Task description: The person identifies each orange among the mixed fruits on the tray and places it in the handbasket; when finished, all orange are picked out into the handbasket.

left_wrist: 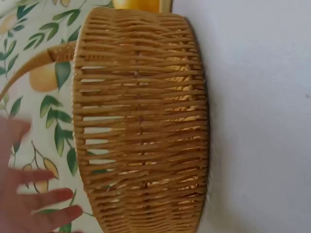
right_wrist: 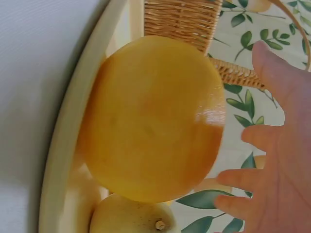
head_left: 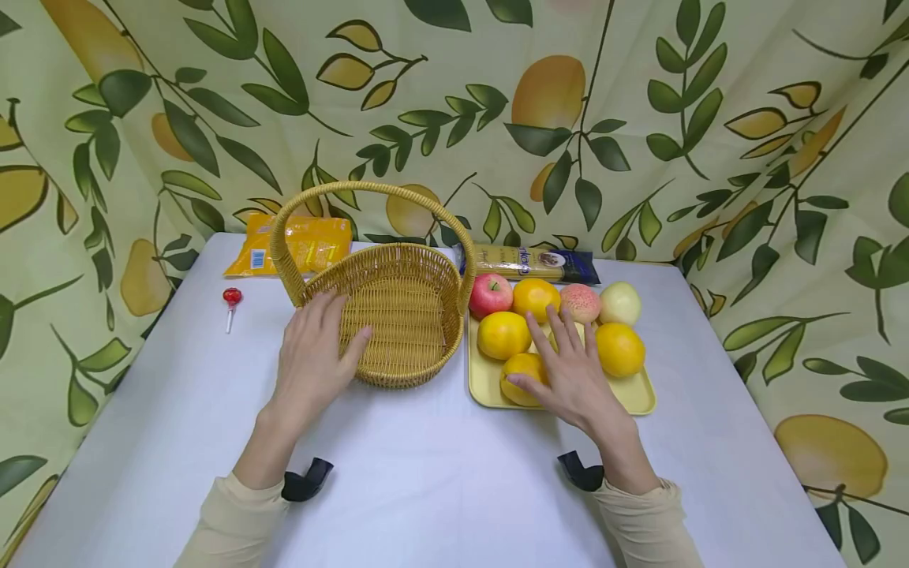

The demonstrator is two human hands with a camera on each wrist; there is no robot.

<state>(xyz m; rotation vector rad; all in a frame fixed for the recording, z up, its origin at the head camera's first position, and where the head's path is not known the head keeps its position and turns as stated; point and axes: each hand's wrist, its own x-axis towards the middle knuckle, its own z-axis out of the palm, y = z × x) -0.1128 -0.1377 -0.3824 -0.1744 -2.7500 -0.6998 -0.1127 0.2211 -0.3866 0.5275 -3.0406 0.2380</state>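
My left hand (head_left: 316,355), fingers spread, hovers at the near left rim of a wicker basket (head_left: 401,375) with a tall arched handle. The left wrist view shows that hand (left_wrist: 39,199) apart from the basket's woven side (left_wrist: 141,121). My right hand (head_left: 578,383) reaches over a pale yellow tray (head_left: 486,392) of fruit, fingers apart. Close under it lies a large orange (right_wrist: 155,116), with a gap between it and the palm (right_wrist: 282,160) in the right wrist view. A stemmed yellow fruit (right_wrist: 133,216) shows beside that orange. Neither hand grips anything.
On the tray are several oranges (head_left: 504,335), a red apple (head_left: 491,295), a pink peach (head_left: 580,302) and a pale round fruit (head_left: 620,303). Behind stand an orange packet (head_left: 312,243) and a pasta packet (head_left: 529,263). A red lollipop (head_left: 232,297) lies left of the basket.
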